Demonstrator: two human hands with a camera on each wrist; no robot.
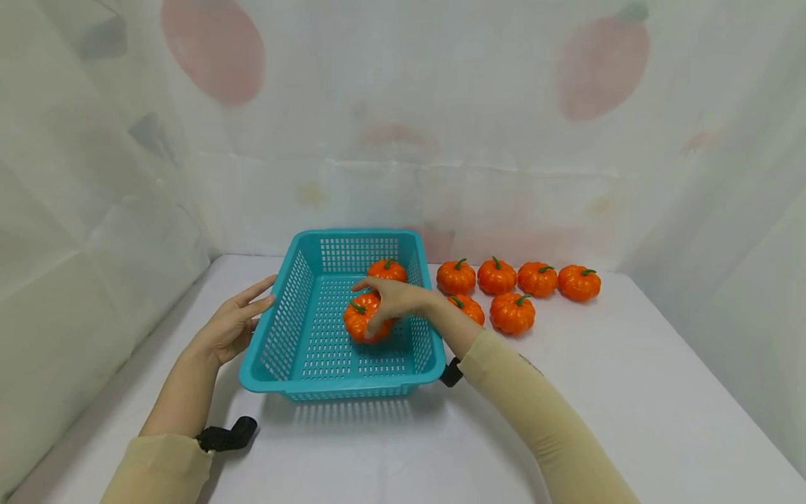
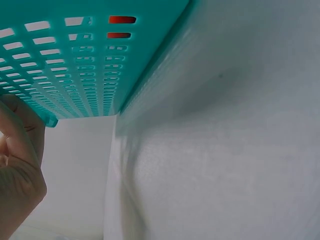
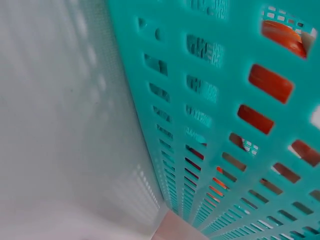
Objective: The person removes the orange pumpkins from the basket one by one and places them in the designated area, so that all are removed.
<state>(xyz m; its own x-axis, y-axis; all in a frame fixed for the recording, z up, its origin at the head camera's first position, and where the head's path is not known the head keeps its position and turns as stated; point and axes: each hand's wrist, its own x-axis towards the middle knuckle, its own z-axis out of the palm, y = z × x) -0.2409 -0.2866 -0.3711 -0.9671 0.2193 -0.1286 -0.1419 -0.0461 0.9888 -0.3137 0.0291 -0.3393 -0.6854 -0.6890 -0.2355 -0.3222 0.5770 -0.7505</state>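
Observation:
A turquoise perforated plastic basket sits on the table. Inside it, my right hand grips an orange pumpkin with a green stem, fingers and thumb around its sides. Another pumpkin lies behind it in the basket, partly covered by that hand. On the basket's left side, my left hand touches the rim from outside with extended fingers; the left wrist view shows the hand against the basket wall. Through the holes of the basket wall, the right wrist view shows patches of orange.
Several more pumpkins stand right of the basket: a back row, including one pumpkin, and two in front, one pumpkin fully visible and the other pumpkin partly behind my right forearm. White table; printed curtain behind.

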